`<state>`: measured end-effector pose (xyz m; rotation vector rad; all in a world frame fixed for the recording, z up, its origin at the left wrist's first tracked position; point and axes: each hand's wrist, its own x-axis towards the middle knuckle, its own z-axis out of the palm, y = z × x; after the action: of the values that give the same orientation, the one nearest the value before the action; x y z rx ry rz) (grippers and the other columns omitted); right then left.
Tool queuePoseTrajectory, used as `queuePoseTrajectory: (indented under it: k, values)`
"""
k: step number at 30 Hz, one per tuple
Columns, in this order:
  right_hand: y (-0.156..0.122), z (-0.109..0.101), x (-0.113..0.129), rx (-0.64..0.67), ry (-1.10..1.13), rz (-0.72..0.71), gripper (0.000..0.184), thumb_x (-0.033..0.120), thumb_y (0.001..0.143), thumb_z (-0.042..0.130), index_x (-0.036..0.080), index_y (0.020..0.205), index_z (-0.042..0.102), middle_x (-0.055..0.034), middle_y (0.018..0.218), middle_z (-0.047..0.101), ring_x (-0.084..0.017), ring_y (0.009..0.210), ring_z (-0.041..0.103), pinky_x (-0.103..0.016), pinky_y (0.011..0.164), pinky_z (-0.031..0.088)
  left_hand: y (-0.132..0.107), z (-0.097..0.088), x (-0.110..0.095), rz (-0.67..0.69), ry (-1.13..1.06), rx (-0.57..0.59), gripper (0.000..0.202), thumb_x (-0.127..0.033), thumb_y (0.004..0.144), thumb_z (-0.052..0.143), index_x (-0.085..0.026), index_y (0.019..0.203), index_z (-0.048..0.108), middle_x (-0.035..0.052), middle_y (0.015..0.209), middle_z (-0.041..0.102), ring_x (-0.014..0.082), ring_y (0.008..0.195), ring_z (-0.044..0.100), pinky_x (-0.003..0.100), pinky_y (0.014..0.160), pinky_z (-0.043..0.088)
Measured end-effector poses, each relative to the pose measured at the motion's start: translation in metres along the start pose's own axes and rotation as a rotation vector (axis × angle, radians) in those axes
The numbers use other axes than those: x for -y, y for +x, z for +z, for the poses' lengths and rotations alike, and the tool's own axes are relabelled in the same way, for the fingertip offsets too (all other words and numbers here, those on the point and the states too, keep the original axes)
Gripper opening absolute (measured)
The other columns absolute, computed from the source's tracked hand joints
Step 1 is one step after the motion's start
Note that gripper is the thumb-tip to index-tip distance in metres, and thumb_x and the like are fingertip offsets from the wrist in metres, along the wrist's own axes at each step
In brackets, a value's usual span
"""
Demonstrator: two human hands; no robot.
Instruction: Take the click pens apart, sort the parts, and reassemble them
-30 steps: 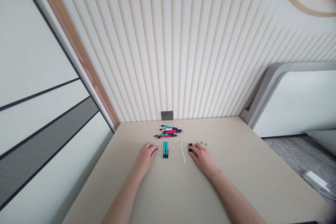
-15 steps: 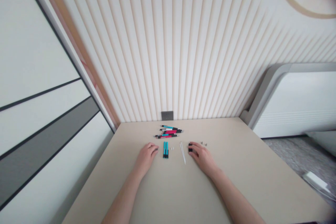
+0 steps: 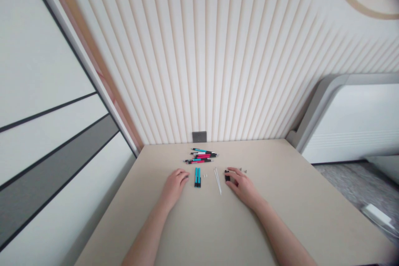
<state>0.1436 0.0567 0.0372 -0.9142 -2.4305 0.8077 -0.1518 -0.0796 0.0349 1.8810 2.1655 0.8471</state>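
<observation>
My left hand (image 3: 176,183) rests on the table, thumb and fingers closed together around a tiny greyish piece (image 3: 187,176), too small to make out. Just right of it, two blue pen barrels with black ends (image 3: 197,177) lie side by side. Two small white pieces (image 3: 205,176) come after them, followed by two thin white refill-like rods (image 3: 217,181) that meet at the top. My right hand (image 3: 243,186) has its thumb and fingers around two short black pen grips (image 3: 227,175) on the table. Two small grey cone-like tips (image 3: 243,170) lie beyond its knuckles.
A loose pile of blue, red, white and black pens (image 3: 202,156) lies at the back of the beige table (image 3: 199,224). Behind it, a dark socket (image 3: 199,136) is set in the ribbed wall. A bed's headboard (image 3: 349,116) stands to the right, a white cabinet (image 3: 59,183) left.
The fingers of my right hand have shifted slightly, and more of the black grips shows between them. My left hand and the laid-out pen parts stay in place; the view shifts a little.
</observation>
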Motion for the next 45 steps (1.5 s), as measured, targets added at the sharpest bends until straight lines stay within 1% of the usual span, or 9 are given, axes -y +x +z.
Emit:
queuePoseTrajectory:
  k: [1, 3, 5, 10, 15, 20, 26, 35, 45]
  values:
    - [-0.001, -0.001, 0.001, -0.001, -0.001, 0.010, 0.030, 0.033, 0.090, 0.054, 0.026, 0.116, 0.065, -0.0077, 0.137, 0.052, -0.019, 0.089, 0.065, -0.040, 0.092, 0.049, 0.000, 0.000, 0.000, 0.002, -0.004, 0.003, 0.021, -0.019, 0.091, 0.053, -0.019, 0.101, 0.071, 0.0082, 0.104, 0.066, 0.0231, 0.099, 0.061, 0.038, 0.093, 0.047]
    - [-0.003, -0.004, 0.003, 0.005, 0.009, 0.006, 0.031, 0.035, 0.090, 0.053, 0.027, 0.119, 0.063, -0.0083, 0.135, 0.052, -0.013, 0.069, 0.061, -0.038, 0.084, 0.052, 0.000, -0.001, -0.001, 0.003, -0.009, 0.007, 0.021, -0.019, 0.090, 0.053, -0.019, 0.100, 0.071, 0.0084, 0.105, 0.066, 0.0230, 0.099, 0.062, 0.038, 0.093, 0.047]
    - [-0.006, -0.006, 0.007, 0.041, 0.022, -0.038, 0.032, 0.037, 0.091, 0.053, 0.027, 0.120, 0.063, -0.0083, 0.128, 0.055, -0.012, 0.064, 0.059, -0.036, 0.079, 0.053, 0.000, -0.002, -0.002, 0.000, -0.014, 0.004, 0.021, -0.019, 0.091, 0.053, -0.019, 0.100, 0.071, 0.0085, 0.105, 0.066, 0.0229, 0.099, 0.062, 0.038, 0.093, 0.048]
    - [-0.013, -0.003, 0.020, 0.156, -0.032, -0.200, 0.030, 0.039, 0.091, 0.055, 0.030, 0.118, 0.067, -0.0064, 0.113, 0.059, -0.018, 0.088, 0.062, -0.032, 0.085, 0.050, -0.001, -0.003, -0.005, -0.006, -0.012, 0.010, 0.020, -0.019, 0.090, 0.054, -0.020, 0.098, 0.072, 0.0084, 0.104, 0.066, 0.0227, 0.099, 0.062, 0.037, 0.092, 0.048]
    - [-0.012, 0.011, 0.025, 0.162, -0.121, -0.262, 0.027, 0.036, 0.096, 0.049, 0.029, 0.113, 0.070, -0.0058, 0.106, 0.061, -0.018, 0.091, 0.061, -0.031, 0.087, 0.048, -0.001, -0.005, -0.008, -0.014, 0.011, 0.025, 0.021, -0.018, 0.090, 0.054, -0.019, 0.099, 0.072, 0.0088, 0.105, 0.066, 0.0227, 0.099, 0.061, 0.037, 0.092, 0.047]
    - [-0.011, 0.020, 0.024, 0.115, -0.185, -0.242, 0.027, 0.036, 0.097, 0.048, 0.028, 0.109, 0.071, -0.0057, 0.104, 0.062, -0.018, 0.088, 0.061, -0.031, 0.084, 0.048, -0.001, -0.006, -0.010, -0.018, 0.010, 0.020, 0.021, -0.018, 0.090, 0.053, -0.020, 0.099, 0.072, 0.0085, 0.105, 0.067, 0.0229, 0.099, 0.060, 0.038, 0.093, 0.047]
    - [-0.010, 0.028, 0.023, 0.074, -0.192, -0.207, 0.026, 0.036, 0.097, 0.049, 0.028, 0.108, 0.070, -0.0055, 0.104, 0.063, -0.018, 0.087, 0.062, -0.031, 0.084, 0.050, -0.001, -0.005, -0.009, 0.004, 0.029, 0.015, 0.021, -0.020, 0.090, 0.053, -0.020, 0.099, 0.072, 0.0082, 0.104, 0.067, 0.0233, 0.099, 0.061, 0.037, 0.092, 0.048]
    - [-0.009, 0.027, 0.028, 0.070, -0.188, -0.193, 0.028, 0.038, 0.098, 0.047, 0.026, 0.108, 0.070, -0.0061, 0.106, 0.064, -0.019, 0.090, 0.064, -0.032, 0.087, 0.050, 0.000, -0.006, -0.010, 0.021, 0.064, 0.019, 0.020, -0.018, 0.091, 0.054, -0.019, 0.100, 0.071, 0.0089, 0.104, 0.066, 0.0237, 0.099, 0.062, 0.037, 0.091, 0.048]
    - [-0.008, 0.032, 0.031, 0.035, -0.234, -0.174, 0.025, 0.035, 0.097, 0.049, 0.026, 0.105, 0.070, -0.0054, 0.103, 0.066, -0.018, 0.088, 0.065, -0.029, 0.083, 0.051, 0.000, -0.005, -0.008, 0.025, 0.048, 0.003, 0.019, -0.017, 0.089, 0.056, -0.020, 0.099, 0.072, 0.0080, 0.104, 0.067, 0.0230, 0.098, 0.062, 0.037, 0.090, 0.048]
